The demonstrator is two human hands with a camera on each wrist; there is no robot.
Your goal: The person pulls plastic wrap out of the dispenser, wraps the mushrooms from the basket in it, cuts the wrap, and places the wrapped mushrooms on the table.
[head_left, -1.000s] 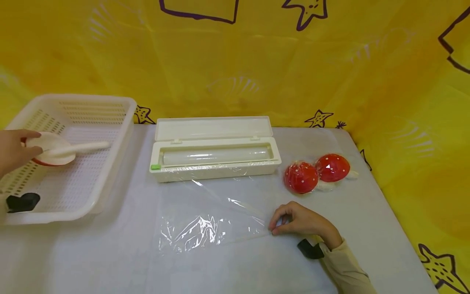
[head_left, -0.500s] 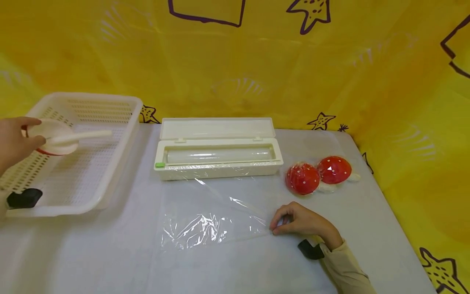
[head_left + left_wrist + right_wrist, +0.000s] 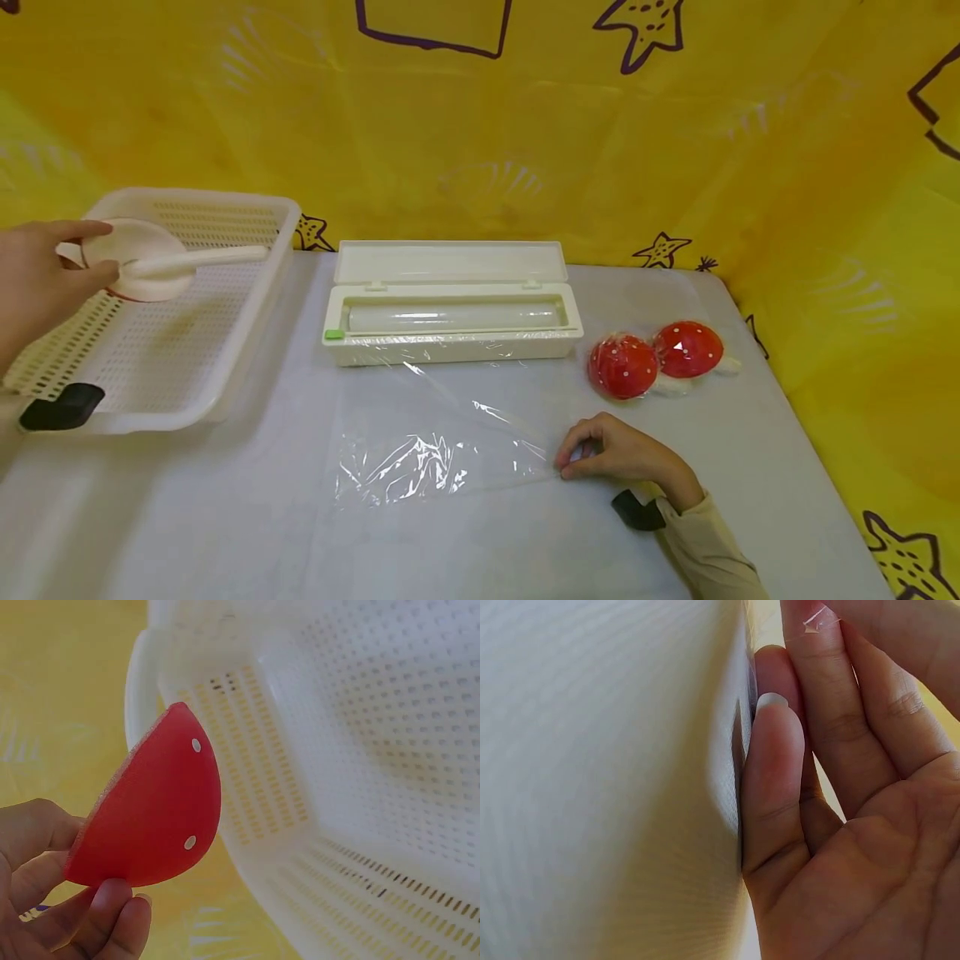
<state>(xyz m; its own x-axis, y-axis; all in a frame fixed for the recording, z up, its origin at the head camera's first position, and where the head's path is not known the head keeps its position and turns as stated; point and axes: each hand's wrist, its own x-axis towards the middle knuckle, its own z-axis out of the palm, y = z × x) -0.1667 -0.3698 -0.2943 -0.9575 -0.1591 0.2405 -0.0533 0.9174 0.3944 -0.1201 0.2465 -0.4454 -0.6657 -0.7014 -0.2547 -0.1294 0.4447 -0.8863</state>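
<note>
My left hand (image 3: pixel 45 275) grips a toy mushroom (image 3: pixel 161 260) by the edge of its cap, over the white basket (image 3: pixel 213 375). In the head view its whitish underside and white stem face me, the stem pointing right. The left wrist view shows the cap's red side with white dots. On the table, my right hand (image 3: pixel 630 457) pinches a corner of clear cling film (image 3: pixel 427 467) between thumb and fingertips. That sheet runs back to the open cling film dispenser (image 3: pixel 450 348), whose roll (image 3: pixel 457 316) lies inside.
Two red dotted toy mushrooms (image 3: pixel 622 367) wrapped in film lie right of the dispenser. Its lid (image 3: pixel 450 262) stands raised at the back. A yellow patterned cloth (image 3: pixel 480 125) hangs behind the table (image 3: pixel 247 517).
My left hand has raised the toy mushroom and carried it slightly right, its stem now nearer the basket's right rim. The right hand keeps the film corner in place. The head view has shifted slightly.
</note>
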